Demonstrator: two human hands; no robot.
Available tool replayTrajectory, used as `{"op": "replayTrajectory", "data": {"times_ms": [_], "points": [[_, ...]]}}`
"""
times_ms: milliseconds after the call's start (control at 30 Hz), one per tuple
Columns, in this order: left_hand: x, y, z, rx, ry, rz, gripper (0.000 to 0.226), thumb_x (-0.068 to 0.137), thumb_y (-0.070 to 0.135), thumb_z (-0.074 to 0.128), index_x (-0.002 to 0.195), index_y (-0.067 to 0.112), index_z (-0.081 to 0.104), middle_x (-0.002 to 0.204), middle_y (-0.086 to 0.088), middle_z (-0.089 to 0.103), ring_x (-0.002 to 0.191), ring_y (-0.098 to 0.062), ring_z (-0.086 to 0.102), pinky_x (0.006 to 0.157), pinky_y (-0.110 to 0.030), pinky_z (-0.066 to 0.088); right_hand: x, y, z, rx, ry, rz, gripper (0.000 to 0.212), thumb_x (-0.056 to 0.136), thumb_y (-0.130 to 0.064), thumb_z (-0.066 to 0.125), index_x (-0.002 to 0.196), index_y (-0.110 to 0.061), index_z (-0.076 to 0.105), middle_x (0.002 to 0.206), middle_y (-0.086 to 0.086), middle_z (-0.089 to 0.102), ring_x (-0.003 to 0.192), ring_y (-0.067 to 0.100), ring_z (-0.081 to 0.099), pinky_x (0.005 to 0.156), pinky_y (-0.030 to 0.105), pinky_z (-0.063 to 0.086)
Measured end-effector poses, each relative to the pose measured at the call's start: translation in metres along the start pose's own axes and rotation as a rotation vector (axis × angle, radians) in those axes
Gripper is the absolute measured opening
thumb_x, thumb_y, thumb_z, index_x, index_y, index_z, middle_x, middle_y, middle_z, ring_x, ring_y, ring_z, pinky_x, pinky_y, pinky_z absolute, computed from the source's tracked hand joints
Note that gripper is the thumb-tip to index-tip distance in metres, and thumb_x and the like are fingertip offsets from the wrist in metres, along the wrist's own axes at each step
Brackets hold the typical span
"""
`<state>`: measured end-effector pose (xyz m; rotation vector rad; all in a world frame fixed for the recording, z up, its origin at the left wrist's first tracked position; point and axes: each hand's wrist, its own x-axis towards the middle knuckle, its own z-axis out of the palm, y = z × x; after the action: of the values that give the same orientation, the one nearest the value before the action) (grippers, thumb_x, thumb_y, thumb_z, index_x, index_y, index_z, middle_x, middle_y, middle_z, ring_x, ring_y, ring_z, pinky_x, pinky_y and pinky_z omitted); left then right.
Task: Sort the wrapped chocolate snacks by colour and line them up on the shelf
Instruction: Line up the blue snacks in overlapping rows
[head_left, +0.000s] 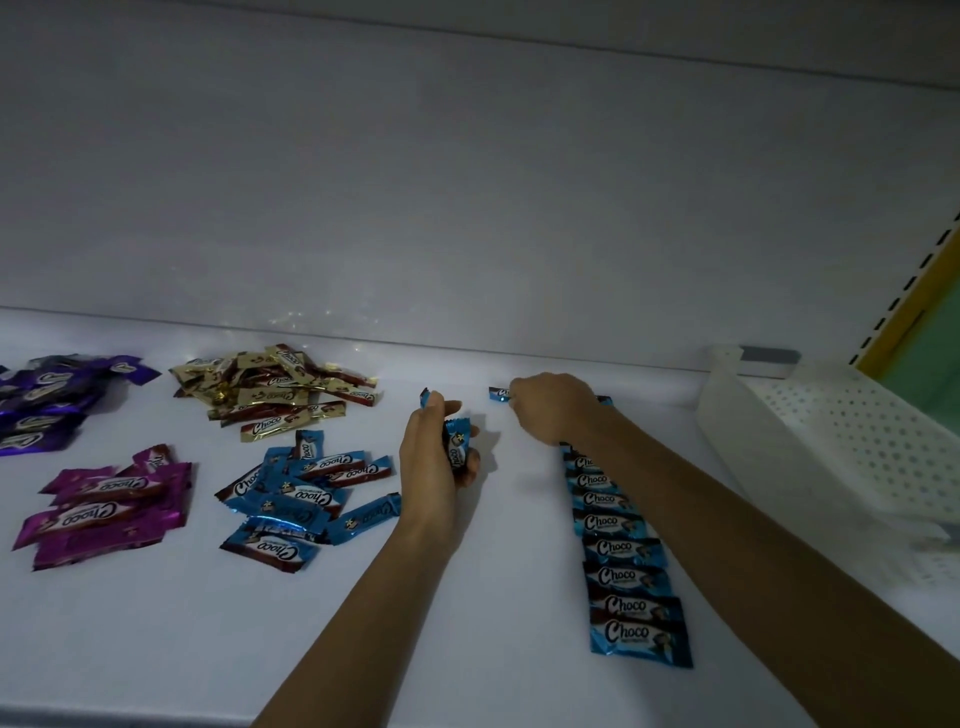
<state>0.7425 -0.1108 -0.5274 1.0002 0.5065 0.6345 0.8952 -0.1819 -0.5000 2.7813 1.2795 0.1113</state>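
Right hand, knuckles up and arm stretched deep, pinches a glossy blue snack at the far end of the flat, overlapping blue row on the smooth white shelf. Left hand curls round a crinkly foil bunch of blue ones, loose blue pile just to its left.

Shelf: smooth white, matt, faint sheen. Back panel: matt white, few glints near bottom edge.
Blue row toward right edge: glossy film wrappers, crimped ends.
Blue pile, gold pile, magenta pile, purple pile: same shiny, crinkled, metallic-looking film.
Blue snacks gripped in left hand, end snack pinched by right hand: glossy too.
Perforated tray at right edge: white matt plastic.
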Motion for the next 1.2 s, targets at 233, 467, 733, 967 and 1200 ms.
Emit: {"op": "replayTrajectory", "data": {"times_ms": [233, 467, 733, 967, 1200], "points": [[0.002, -0.001, 0.001, 0.007, -0.012, 0.008, 0.037, 0.097, 0.049, 0.040, 0.099, 0.018, 0.060, 0.085, -0.006, 0.059, 0.053, -0.010, 0.049, 0.051, -0.022, 0.041, -0.010, 0.027, -0.001, 0.035, 0.213, -0.057, 0.032, 0.092, -0.002, 0.041, 0.113, -0.008, 0.064, 0.111, 0.010, 0.062, 0.091, 0.027, 0.060, 0.088, 0.033, 0.042], [-0.001, -0.004, 0.001, 0.016, -0.033, 0.021, 0.034, 0.095, 0.050, 0.045, 0.096, 0.021, 0.063, 0.096, -0.013, 0.058, 0.065, -0.014, 0.049, 0.050, -0.020, 0.041, -0.016, 0.051, -0.007, 0.106, 0.288, -0.034, 0.041, 0.087, 0.003, 0.046, 0.118, -0.016, 0.064, 0.117, 0.004, 0.066, 0.104, 0.022, 0.057, 0.094, 0.037, 0.038], [-0.002, -0.004, 0.002, 0.022, -0.037, 0.018, 0.032, 0.094, 0.050, 0.046, 0.095, 0.024, 0.064, 0.106, -0.017, 0.059, 0.077, -0.017, 0.052, 0.053, -0.021, 0.045, -0.012, 0.020, 0.007, 0.093, 0.149, -0.118, 0.046, 0.089, -0.001, 0.039, 0.130, -0.019, 0.050, 0.107, 0.014, 0.054, 0.093, 0.029, 0.050, 0.090, 0.033, 0.032], [0.001, -0.004, 0.003, 0.031, -0.034, 0.000, 0.035, 0.096, 0.049, 0.043, 0.099, 0.020, 0.062, 0.108, -0.018, 0.059, 0.085, -0.023, 0.051, 0.059, -0.024, 0.045, -0.024, 0.023, -0.002, 0.352, 0.179, -0.086, 0.035, 0.089, -0.003, 0.047, 0.121, -0.015, 0.058, 0.109, 0.013, 0.059, 0.099, 0.028, 0.054, 0.090, 0.036, 0.043], [0.001, 0.006, -0.010, -0.503, -0.168, -0.305, 0.058, 0.096, 0.055, 0.037, 0.118, 0.004, 0.055, 0.115, -0.013, 0.063, 0.111, -0.026, 0.061, 0.098, -0.038, 0.048, -0.059, -0.032, -0.021, 0.957, 0.080, -0.243, 0.036, 0.075, -0.025, 0.078, 0.106, -0.034, 0.060, 0.100, -0.010, 0.063, 0.086, -0.003, 0.056, 0.069, 0.007, 0.043]]}}
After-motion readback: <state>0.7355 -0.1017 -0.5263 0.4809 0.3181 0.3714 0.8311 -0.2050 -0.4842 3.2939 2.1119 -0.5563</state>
